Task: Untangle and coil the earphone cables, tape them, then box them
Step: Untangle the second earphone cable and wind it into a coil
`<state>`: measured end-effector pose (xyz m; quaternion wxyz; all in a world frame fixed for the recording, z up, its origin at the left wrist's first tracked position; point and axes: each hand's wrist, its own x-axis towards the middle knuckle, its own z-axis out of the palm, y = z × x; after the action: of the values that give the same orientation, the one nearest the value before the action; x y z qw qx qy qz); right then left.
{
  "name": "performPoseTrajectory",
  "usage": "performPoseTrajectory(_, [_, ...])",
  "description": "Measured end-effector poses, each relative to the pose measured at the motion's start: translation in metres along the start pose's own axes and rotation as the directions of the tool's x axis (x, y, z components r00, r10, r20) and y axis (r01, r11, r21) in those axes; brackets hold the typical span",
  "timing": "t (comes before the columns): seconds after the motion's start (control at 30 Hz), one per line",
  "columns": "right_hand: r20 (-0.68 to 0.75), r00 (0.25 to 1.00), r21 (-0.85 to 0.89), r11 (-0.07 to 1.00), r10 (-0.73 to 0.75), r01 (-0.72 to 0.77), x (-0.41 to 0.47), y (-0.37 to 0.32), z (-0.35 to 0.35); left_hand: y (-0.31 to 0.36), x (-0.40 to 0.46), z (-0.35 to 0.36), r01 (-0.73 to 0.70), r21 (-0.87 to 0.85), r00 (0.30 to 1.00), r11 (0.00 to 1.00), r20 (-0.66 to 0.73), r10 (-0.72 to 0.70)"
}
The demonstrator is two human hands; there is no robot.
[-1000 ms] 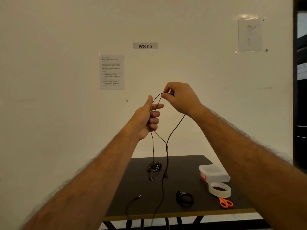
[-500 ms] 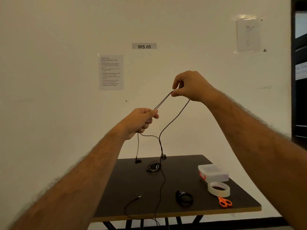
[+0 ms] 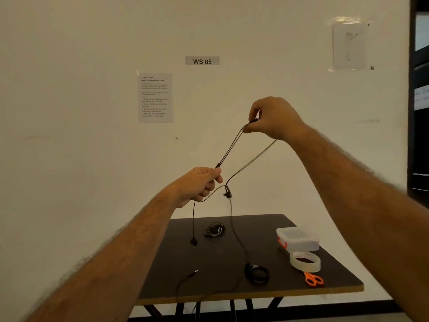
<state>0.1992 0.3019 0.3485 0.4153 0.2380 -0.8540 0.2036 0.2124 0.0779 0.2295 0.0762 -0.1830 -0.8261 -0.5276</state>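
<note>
High above the dark table [image 3: 336,277] I hold a black earphone cable [image 3: 229,148] stretched between both hands. My right hand [image 3: 271,117] pinches its upper end; my left hand [image 3: 200,183] grips it lower down at the splitter. One earbud [image 3: 193,241] dangles below my left hand, another [image 3: 228,194] hangs at a small knot. The rest trails down to the table, its plug [image 3: 193,272] lying near the front edge. A tangled earphone [image 3: 214,230] lies at the back and a coiled one [image 3: 256,273] near the front.
A clear plastic box with red clasps [image 3: 298,239] stands at the table's right side. In front of it lie a roll of clear tape [image 3: 305,261] and orange scissors [image 3: 313,279]. A white wall with paper notices [image 3: 156,98] is behind.
My hands have moved apart: the right one rose up and to the right, the left one dropped, so the cable between them is now taut. The earbuds have lifted higher.
</note>
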Motion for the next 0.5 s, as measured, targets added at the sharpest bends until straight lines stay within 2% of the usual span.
performPoseTrajectory(0.13, [0.045, 0.996, -0.104, 0.991, -0.077, 0.081, 0.002, 0.001, -0.007, -0.011, -0.001, 0.000, 0.034, -0.013, 0.999, 0.999, 0.016, -0.034])
performPoseTrajectory(0.23, [0.010, 0.994, -0.100, 0.989, -0.107, 0.107, 0.003, 0.004, -0.009, -0.017, -0.003, 0.004, 0.053, 0.015, 0.997, 0.999, 0.058, -0.053])
performPoseTrajectory(0.3, [0.056, 0.994, -0.064, 0.994, -0.089, 0.092, 0.004, 0.004, -0.009, -0.019, -0.005, 0.005, 0.052, 0.001, 0.996, 0.999, 0.075, -0.052])
performPoseTrajectory(0.43, [0.179, 0.984, -0.127, 0.992, 0.000, 0.023, 0.002, -0.002, -0.005, -0.016, -0.010, 0.011, 0.115, -0.079, 0.984, 0.990, 0.146, -0.103])
performPoseTrajectory(0.5, [0.246, 0.969, -0.051, 0.999, 0.005, 0.008, -0.001, -0.006, -0.002, -0.017, -0.012, 0.013, 0.160, -0.113, 0.969, 0.981, 0.209, -0.134])
